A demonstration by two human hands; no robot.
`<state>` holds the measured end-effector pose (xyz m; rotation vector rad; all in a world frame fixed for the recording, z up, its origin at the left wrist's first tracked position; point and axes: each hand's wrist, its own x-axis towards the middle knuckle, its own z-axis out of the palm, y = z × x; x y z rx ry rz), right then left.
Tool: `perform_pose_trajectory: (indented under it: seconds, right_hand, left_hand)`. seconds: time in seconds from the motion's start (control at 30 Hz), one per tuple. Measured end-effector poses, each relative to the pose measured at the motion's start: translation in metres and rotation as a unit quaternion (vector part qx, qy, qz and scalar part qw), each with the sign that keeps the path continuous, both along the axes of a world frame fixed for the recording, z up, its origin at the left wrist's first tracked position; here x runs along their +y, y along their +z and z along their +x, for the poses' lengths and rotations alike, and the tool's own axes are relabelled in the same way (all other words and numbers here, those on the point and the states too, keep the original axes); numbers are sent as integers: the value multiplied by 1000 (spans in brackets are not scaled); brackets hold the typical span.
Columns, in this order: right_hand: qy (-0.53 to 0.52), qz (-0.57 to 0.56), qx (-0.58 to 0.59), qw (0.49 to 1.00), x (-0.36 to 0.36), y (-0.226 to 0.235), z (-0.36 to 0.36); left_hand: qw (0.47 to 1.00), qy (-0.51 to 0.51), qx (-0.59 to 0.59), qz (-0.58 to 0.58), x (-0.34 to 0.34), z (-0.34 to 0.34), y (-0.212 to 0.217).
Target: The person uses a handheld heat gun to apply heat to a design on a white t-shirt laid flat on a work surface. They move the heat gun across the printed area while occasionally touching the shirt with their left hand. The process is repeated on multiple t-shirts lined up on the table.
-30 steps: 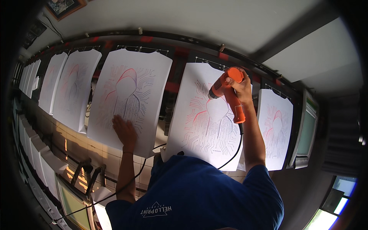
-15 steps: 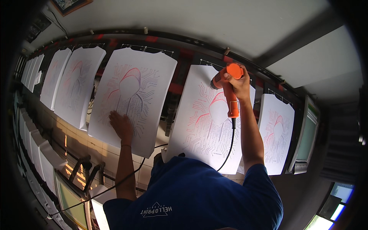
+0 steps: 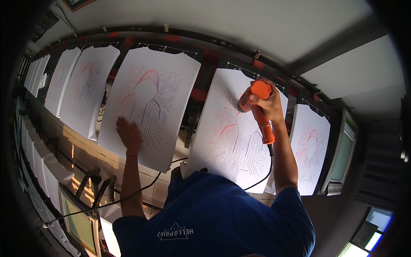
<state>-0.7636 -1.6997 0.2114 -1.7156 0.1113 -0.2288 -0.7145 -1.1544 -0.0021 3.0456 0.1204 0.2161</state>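
An orange heat gun [image 3: 263, 120] is gripped in my right hand [image 3: 272, 105], its nozzle pointing left and down over a white shirt panel [image 3: 201, 147] printed with a red and dark hooded figure and circuit-like lines. A black cord [image 3: 267, 171] runs down from the gun's handle. My left hand [image 3: 128, 133] is open, its fingers stretched out over the lower left of the neighbouring white shirt panel [image 3: 165, 150], which bears the same print. It seems to lie flat there, though contact is hard to tell.
More printed white panels [image 3: 92, 111] stand in a row to the left, and another [image 3: 305, 171] on the right. A dark rail [image 3: 205, 43] runs behind them. Framed screens stand at the right [image 3: 341, 150] and lower left [image 3: 79, 214]. The cord crosses behind my left forearm.
My left hand has slid slightly left and up over its panel. My right hand has lowered the heat gun a little and shifted it, with the handle swinging right.
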Motion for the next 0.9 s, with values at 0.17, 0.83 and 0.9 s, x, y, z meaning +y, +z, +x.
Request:
perform_pose_trajectory:
  seconds: [0.17, 0.83, 0.9]
  right_hand:
    - [-26, 7, -19, 999, 4, -5, 5]
    - [-3, 41, -40, 998, 24, -5, 48]
    - [-3, -10, -63, 998, 22, -6, 53]
  left_hand:
    - [997, 66, 25, 20, 15, 23, 5]
    - [983, -176, -17, -42, -139, 94, 20]
    - [978, -201, -18, -47, -151, 103, 19]
